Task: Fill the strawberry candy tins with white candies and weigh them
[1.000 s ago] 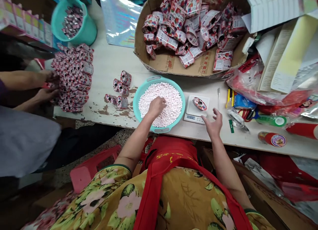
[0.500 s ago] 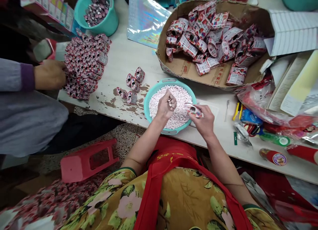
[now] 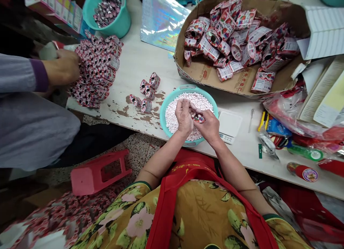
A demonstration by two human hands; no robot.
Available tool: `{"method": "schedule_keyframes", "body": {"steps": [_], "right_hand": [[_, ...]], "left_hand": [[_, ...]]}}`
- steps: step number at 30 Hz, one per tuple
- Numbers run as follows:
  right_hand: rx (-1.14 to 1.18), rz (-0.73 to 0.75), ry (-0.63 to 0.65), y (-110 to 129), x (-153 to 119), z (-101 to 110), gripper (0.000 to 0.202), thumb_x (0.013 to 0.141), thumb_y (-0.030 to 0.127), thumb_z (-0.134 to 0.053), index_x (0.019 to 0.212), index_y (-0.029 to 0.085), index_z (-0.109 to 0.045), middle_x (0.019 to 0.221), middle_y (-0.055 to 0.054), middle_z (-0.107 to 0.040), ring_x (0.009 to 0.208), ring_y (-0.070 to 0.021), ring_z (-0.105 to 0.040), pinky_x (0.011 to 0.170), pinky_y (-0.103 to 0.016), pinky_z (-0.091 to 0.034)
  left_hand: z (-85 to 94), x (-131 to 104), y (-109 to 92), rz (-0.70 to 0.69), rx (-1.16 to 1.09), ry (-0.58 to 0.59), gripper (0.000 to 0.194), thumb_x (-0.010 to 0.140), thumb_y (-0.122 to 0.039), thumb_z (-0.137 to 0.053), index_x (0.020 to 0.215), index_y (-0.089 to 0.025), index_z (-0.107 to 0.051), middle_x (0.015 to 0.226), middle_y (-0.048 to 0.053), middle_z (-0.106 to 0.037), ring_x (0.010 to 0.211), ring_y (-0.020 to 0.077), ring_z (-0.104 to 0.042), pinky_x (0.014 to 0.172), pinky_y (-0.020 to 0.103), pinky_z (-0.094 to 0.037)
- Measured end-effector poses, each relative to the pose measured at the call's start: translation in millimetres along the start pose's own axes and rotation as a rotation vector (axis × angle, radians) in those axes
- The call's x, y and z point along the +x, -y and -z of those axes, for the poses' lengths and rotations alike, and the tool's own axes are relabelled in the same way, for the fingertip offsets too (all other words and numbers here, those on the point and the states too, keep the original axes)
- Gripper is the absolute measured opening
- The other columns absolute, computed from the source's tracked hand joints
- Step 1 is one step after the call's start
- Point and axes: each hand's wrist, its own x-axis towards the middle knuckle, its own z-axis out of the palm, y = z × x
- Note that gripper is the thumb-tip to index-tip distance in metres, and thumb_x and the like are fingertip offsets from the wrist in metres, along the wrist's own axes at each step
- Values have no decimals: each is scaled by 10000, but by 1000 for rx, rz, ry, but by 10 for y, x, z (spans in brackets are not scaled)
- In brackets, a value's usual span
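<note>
Teal basin (image 3: 172,98) of pale pink pellets sits under both hands; the right hand (image 3: 209,125) grips a small strawberry-print packet (image 3: 199,118), the left hand (image 3: 184,116) pinches closed beside it. Packet writing is too small to read.

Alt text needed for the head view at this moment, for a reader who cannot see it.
Over a teal basin of small white candies, the person's right hand holds a small printed pouch while the left hand meets it. A white scale sits to the right; a co-worker's hand touches stacked pouches at left.
</note>
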Motion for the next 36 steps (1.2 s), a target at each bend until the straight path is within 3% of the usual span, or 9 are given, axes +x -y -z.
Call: {"method": "schedule_keyframes", "body": {"steps": [7, 11, 15, 17, 20, 24, 27, 31, 36], "right_hand": [[96, -16, 9, 9, 60, -40, 304, 793, 329, -746, 1068, 203, -719, 1002, -61, -713, 964, -242, -664, 848, -354, -518], [183, -41, -88, -53, 79, 49, 354, 793, 417, -749, 1078, 209, -720, 1037, -65, -728, 962, -231, -678, 883, -365, -531], [159, 3, -149, 18, 222, 81, 386, 817, 485, -735, 1097, 220, -714, 1050, -72, -723, 962, -233, -674, 900, -386, -535], [175, 114, -16, 154, 324, -11, 370, 835, 506, -723, 1078, 228, -710, 1018, -69, -719, 953, -239, -667, 896, -400, -537], [212, 232, 162, 420, 426, -266, 370, 856, 531, -699, 1081, 238, -681, 1038, -81, -692, 1012, -263, -642, 942, -451, -528], [219, 167, 0, 656, 398, -586, 686, 805, 561, -742, 1369, 250, -506, 1386, -139, -503, 1298, -315, -506, 1045, -535, -481], [205, 49, -65, 715, 343, -712, 707, 815, 518, -738, 1412, 248, -473, 1382, -143, -489, 1219, -293, -576, 962, -513, -545], [121, 114, 1, 813, 350, -882, 566, 780, 485, -780, 1253, 209, -635, 1249, -145, -596, 1175, -325, -610, 895, -538, -586], [82, 205, 143, 1039, 280, -1180, 541, 750, 486, -811, 1199, 209, -691, 1271, -155, -616, 1163, -345, -635, 921, -581, -593]], "left_hand": [[123, 168, -60, 23, 19, 60, 373, 967, -589, -522, 911, -221, -501, 657, -47, -507, 512, 83, -527, 596, 220, -499], [503, 368, -11, -134, 483, 19, 277, 962, -494, -560, 1012, -221, -573, 845, 18, -628, 805, 157, -640, 841, 318, -543], [881, 400, -76, -345, 1102, 270, 565, 811, -282, -750, 1329, -201, -540, 1439, 159, -534, 1379, 307, -455, 1181, 489, -341], [984, 373, -183, -495, 1166, 467, 607, 843, -235, -697, 1412, -204, -488, 1511, 170, -471, 1420, 302, -420, 1197, 475, -325], [1158, 410, -394, -597, 1170, 649, 475, 924, -233, -583, 1394, -234, -510, 1358, 133, -599, 1288, 266, -547, 1111, 420, -426], [1682, 685, -512, -541, 1210, 321, 405, 934, -313, -614, 1317, -204, -540, 1254, 135, -631, 1206, 275, -582, 1050, 415, -467], [2127, 982, -317, -350, 1334, 74, 384, 909, -196, -606, 1284, -134, -556, 1264, 188, -611, 1210, 308, -566, 1065, 463, -454], [2397, 1447, 140, -98, 1441, 113, 415, 941, -71, -417, 1327, -58, -570, 1278, 255, -599, 1144, 327, -620, 942, 456, -531], [2532, 1529, 378, -213, 1468, 55, 556, 974, -72, -327, 1499, -171, -481, 1475, 228, -492, 1186, 296, -634, 962, 429, -541]]}}
